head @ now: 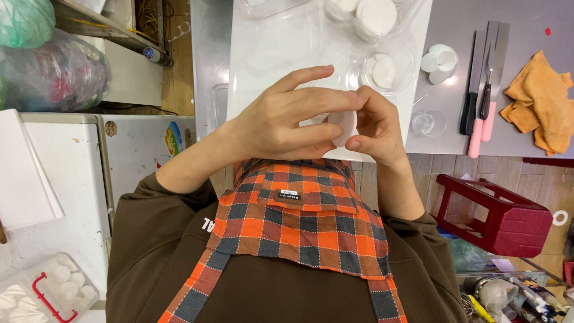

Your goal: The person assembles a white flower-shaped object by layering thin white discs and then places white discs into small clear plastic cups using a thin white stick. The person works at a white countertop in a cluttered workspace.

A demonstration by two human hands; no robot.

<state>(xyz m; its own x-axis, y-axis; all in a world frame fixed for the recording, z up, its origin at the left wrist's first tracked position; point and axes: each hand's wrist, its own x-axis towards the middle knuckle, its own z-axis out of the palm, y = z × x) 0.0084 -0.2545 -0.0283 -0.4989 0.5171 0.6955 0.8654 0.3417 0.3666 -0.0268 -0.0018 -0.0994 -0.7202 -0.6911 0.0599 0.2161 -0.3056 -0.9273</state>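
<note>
Right now a small white disc (345,127) is pinched between both hands, close in front of the orange and grey checked apron (299,233). The left hand (281,122) is half curled, its index finger stretched out above and the other fingers wrapped round the near edge of the disc. The right hand (376,128) is bent tightly, fingertips and thumb pressed on the disc's far edge. The disc is held upright, just above the near edge of the white board (269,48).

Over on the board, a clear round bowl (388,69) is seen with a white disc lying inside it. Behind it, at the top edge, a clear tub (373,18) is filled with a stack of white rounds. Beside the bowl, on the grey counter (448,24), a small white cup-shaped piece (441,61) is set, and nearer, an empty little glass dish (427,122). Further right, knives with pink handles (481,90) are laid beside a crumpled orange cloth (541,98). Down at the lower left, a clear box with a red handle (45,290) is packed with white balls.
</note>
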